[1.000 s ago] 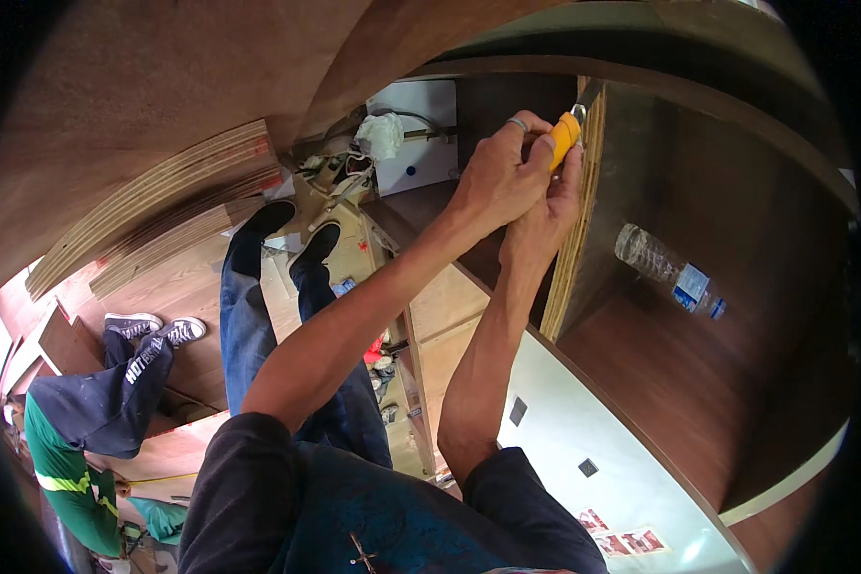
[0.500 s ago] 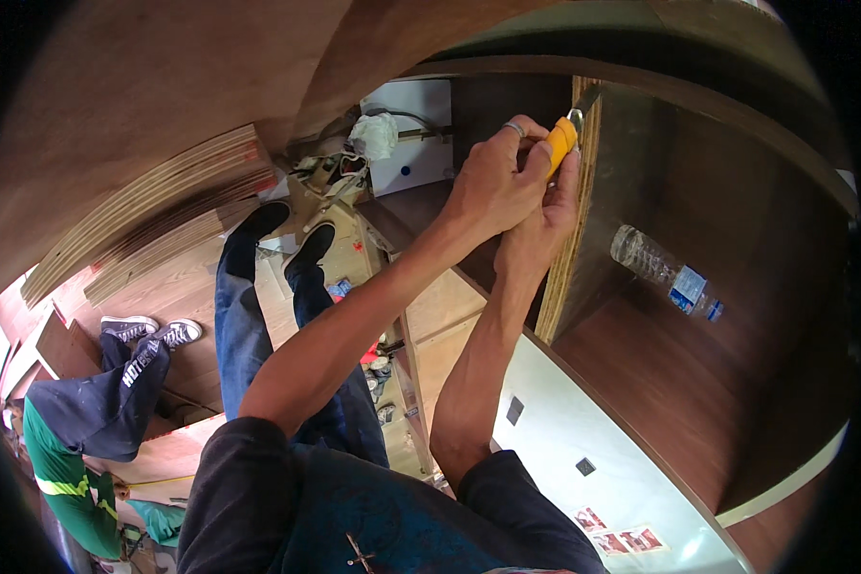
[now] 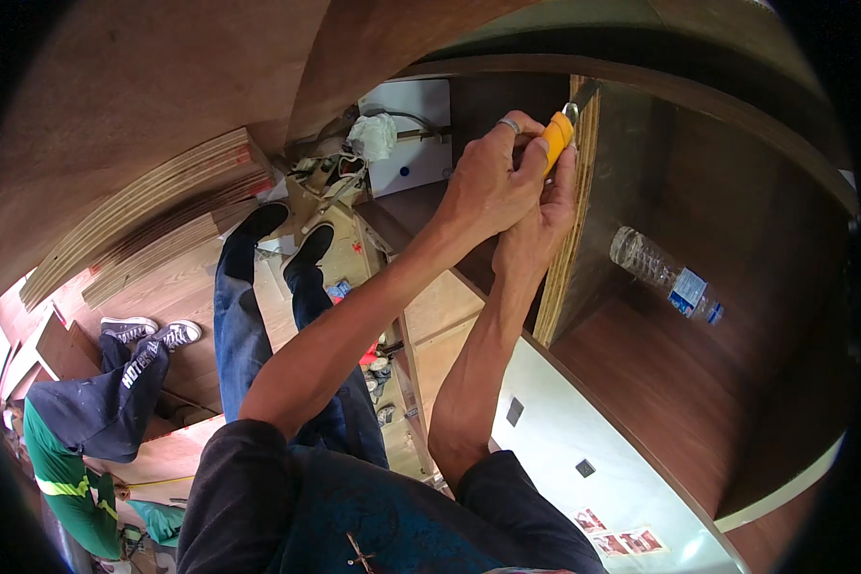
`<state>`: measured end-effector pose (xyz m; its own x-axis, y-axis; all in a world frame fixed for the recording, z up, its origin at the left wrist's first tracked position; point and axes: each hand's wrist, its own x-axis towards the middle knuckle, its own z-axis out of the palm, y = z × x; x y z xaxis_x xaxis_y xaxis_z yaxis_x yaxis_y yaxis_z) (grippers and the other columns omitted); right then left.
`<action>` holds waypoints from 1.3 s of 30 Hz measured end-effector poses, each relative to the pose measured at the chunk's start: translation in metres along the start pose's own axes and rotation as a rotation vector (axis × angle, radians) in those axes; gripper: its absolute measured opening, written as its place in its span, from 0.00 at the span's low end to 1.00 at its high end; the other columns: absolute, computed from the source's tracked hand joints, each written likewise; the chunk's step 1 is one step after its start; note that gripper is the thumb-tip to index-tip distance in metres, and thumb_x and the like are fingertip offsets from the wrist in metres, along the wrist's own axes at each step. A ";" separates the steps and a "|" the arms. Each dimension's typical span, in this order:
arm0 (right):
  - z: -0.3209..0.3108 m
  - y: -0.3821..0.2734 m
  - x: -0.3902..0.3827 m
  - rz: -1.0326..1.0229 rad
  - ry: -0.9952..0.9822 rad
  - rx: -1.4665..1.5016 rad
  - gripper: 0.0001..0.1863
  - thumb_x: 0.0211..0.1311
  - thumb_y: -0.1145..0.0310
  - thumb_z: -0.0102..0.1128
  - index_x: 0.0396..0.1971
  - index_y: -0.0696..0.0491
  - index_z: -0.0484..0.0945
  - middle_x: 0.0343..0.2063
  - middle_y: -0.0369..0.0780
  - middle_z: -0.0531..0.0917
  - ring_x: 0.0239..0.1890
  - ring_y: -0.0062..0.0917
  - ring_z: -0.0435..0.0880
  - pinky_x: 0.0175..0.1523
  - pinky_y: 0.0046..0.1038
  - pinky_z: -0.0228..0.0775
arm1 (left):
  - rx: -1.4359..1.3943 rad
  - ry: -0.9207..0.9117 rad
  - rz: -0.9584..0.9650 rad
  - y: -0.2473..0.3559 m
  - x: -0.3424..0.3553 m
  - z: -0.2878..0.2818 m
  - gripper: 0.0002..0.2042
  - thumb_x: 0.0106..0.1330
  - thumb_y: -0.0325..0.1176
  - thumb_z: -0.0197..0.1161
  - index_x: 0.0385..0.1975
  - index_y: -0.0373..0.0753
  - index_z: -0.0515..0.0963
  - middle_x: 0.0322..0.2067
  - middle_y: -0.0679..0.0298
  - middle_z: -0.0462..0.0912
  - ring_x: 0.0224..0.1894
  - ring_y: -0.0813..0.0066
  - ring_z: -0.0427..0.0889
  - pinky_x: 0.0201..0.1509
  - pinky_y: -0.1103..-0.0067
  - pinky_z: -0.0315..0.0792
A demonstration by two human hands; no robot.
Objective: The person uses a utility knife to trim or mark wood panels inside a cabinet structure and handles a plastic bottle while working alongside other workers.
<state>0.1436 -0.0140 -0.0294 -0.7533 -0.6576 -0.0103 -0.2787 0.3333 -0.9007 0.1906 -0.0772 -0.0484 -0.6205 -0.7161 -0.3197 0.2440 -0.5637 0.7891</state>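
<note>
Both hands grip a yellow-handled cutter (image 3: 559, 136) near the top of a vertical plywood edge (image 3: 566, 249), where its metal end meets a dark strip (image 3: 586, 93). My left hand (image 3: 493, 180), with a ring on one finger, is closed on the handle from the left. My right hand (image 3: 551, 199) is closed on it from behind and below, partly hidden by the left. The blade itself is too small to make out. An empty-looking clear plastic bottle (image 3: 641, 260) lies inside the dark cabinet compartment (image 3: 737, 191) to the right.
A white panel (image 3: 545, 430) runs below the compartment. Curved plywood strips (image 3: 153, 201) lie at left. A co-worker in green (image 3: 62, 478) bends at lower left. A crumpled white bag (image 3: 373, 136) and clutter sit beyond my legs (image 3: 239, 316); a curved board (image 3: 679, 81) arches overhead.
My hands and the cutter have shifted slightly left and up along the plywood edge, still gripping. The bottle and the co-worker look much the same.
</note>
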 end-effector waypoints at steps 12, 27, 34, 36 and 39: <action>0.001 0.000 0.000 -0.009 0.013 -0.036 0.31 0.65 0.70 0.63 0.66 0.61 0.63 0.47 0.40 0.80 0.46 0.17 0.79 0.49 0.18 0.74 | -0.009 0.015 0.042 -0.003 0.000 0.000 0.11 0.72 0.33 0.53 0.45 0.32 0.74 0.33 0.59 0.82 0.34 0.80 0.80 0.38 0.80 0.75; 0.000 0.000 -0.001 -0.033 0.012 -0.049 0.29 0.70 0.70 0.57 0.66 0.66 0.61 0.53 0.43 0.77 0.52 0.21 0.77 0.55 0.22 0.71 | 0.001 -0.006 0.038 0.000 -0.002 0.001 0.11 0.72 0.34 0.54 0.45 0.32 0.75 0.33 0.60 0.82 0.33 0.80 0.79 0.39 0.80 0.75; -0.001 0.000 0.000 -0.032 0.028 -0.055 0.32 0.65 0.68 0.63 0.65 0.62 0.64 0.45 0.39 0.81 0.44 0.16 0.79 0.47 0.17 0.73 | 0.018 -0.010 0.038 0.002 -0.002 -0.001 0.11 0.72 0.33 0.54 0.45 0.32 0.75 0.33 0.60 0.82 0.34 0.81 0.79 0.38 0.80 0.75; -0.002 0.001 -0.001 -0.034 0.030 -0.046 0.31 0.65 0.68 0.63 0.65 0.61 0.64 0.45 0.39 0.81 0.44 0.16 0.79 0.48 0.17 0.73 | 0.009 -0.005 0.048 0.000 -0.002 0.001 0.11 0.72 0.33 0.54 0.45 0.32 0.75 0.33 0.60 0.82 0.33 0.81 0.79 0.38 0.80 0.75; -0.001 -0.002 -0.001 -0.035 0.024 -0.022 0.31 0.66 0.68 0.62 0.65 0.61 0.64 0.46 0.39 0.81 0.45 0.17 0.79 0.48 0.18 0.73 | -0.003 0.007 0.049 -0.002 -0.002 0.002 0.10 0.72 0.33 0.54 0.45 0.32 0.75 0.33 0.60 0.82 0.33 0.82 0.79 0.37 0.80 0.75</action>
<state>0.1444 -0.0135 -0.0276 -0.7570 -0.6526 0.0322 -0.3182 0.3251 -0.8906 0.1901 -0.0743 -0.0482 -0.6027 -0.7458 -0.2839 0.2765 -0.5289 0.8024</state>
